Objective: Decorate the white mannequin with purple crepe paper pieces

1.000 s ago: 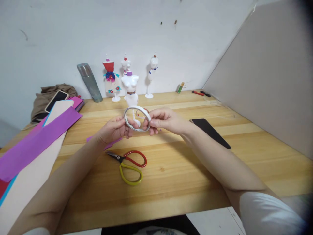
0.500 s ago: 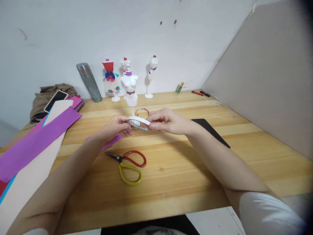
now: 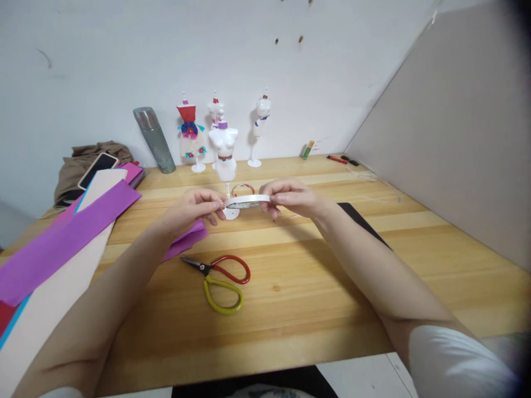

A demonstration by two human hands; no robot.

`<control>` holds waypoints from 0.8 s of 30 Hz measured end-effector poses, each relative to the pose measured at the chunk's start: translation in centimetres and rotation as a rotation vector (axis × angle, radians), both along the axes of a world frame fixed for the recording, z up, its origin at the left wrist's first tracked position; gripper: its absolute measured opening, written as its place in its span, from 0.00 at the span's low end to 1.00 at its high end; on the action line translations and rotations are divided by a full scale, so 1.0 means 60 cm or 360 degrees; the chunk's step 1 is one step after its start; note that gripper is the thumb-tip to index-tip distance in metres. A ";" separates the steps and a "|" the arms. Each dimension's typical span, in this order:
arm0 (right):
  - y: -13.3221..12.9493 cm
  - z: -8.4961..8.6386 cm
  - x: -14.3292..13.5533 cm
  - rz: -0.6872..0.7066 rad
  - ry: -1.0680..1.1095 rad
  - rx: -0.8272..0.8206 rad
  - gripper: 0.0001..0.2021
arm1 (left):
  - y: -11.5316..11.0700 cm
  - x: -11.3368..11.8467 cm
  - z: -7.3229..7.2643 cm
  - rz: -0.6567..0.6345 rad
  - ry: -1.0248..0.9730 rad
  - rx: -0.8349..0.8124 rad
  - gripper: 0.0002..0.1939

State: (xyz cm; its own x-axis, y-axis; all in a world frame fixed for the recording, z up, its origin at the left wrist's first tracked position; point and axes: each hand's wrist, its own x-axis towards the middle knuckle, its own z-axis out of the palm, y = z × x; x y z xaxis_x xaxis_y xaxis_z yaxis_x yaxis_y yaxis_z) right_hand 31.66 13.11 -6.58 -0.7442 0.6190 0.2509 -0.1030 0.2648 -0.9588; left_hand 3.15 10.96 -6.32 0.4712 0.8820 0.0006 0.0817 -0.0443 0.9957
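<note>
A thin white ring, like a roll of narrow tape [image 3: 249, 198], is held level above the table between my two hands. My left hand [image 3: 202, 207] pinches its left end. The fingers of my right hand [image 3: 286, 198] are closed on its right end. Just behind the ring stands a white mannequin torso [image 3: 224, 149] with a purple neck band and a brown waist band. A second ring with red marks [image 3: 243, 190] is on the table behind the tape. Scissors with red and yellow handles [image 3: 215, 276] lie open in front of my hands.
Purple felt [image 3: 186, 240] lies under my left wrist. Long felt sheets [image 3: 70, 237], a phone [image 3: 98, 169] and brown cloth [image 3: 81, 160] are at the left. A flask [image 3: 154, 139] and dressed mannequins [image 3: 189, 130] stand by the wall. A black board [image 3: 363, 224] sits beyond my right forearm.
The white ring has tilted nearer to edge-on and shifted slightly right. My right hand has moved a little right with it. The view has shifted slightly.
</note>
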 end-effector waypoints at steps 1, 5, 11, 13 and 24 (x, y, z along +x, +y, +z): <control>0.004 -0.005 -0.001 -0.0012 0.0060 -0.0016 0.19 | -0.001 -0.002 0.003 -0.0039 -0.0022 0.0015 0.11; 0.011 -0.021 -0.008 -0.0085 0.0203 -0.0128 0.18 | -0.002 -0.007 0.000 -0.0191 -0.0247 -0.0037 0.10; 0.009 -0.039 -0.023 -0.0150 0.0429 -0.0345 0.18 | -0.006 -0.003 -0.003 -0.0194 -0.0521 -0.0124 0.11; 0.007 -0.040 -0.026 -0.0177 0.0459 -0.0395 0.17 | -0.004 -0.003 0.000 -0.0168 -0.0573 -0.0136 0.11; 0.006 -0.031 -0.030 -0.0390 0.0432 -0.0444 0.12 | 0.020 -0.020 -0.004 -0.0070 -0.0261 -0.0074 0.15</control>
